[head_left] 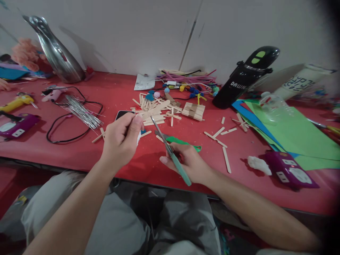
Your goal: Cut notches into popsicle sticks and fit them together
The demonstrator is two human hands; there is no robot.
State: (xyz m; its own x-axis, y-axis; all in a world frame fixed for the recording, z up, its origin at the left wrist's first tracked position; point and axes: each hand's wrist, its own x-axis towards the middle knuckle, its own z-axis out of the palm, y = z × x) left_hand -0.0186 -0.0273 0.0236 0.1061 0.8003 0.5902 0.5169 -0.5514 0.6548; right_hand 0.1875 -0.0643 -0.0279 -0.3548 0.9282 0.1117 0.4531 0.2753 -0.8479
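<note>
My left hand (123,136) is closed in a pinch above the red table. A bit of white material (138,139) shows under its thumb; most of it is hidden by the fingers. A wide craft stick (159,107) appears just past the fingertips, and I cannot tell whether they touch it. My right hand (188,161) grips green-handled scissors (170,152), blades pointing up and left toward the left hand. Behind the right hand lies a green utility knife (183,141). Loose craft sticks (152,118) are heaped beyond both hands.
At the back stand a steel jug (57,53) and a black bottle (236,83). Coloured paper (305,131), a purple power box (292,170) and a white wad (259,165) lie right. Metal wires (82,110) and a black cable (57,141) lie left.
</note>
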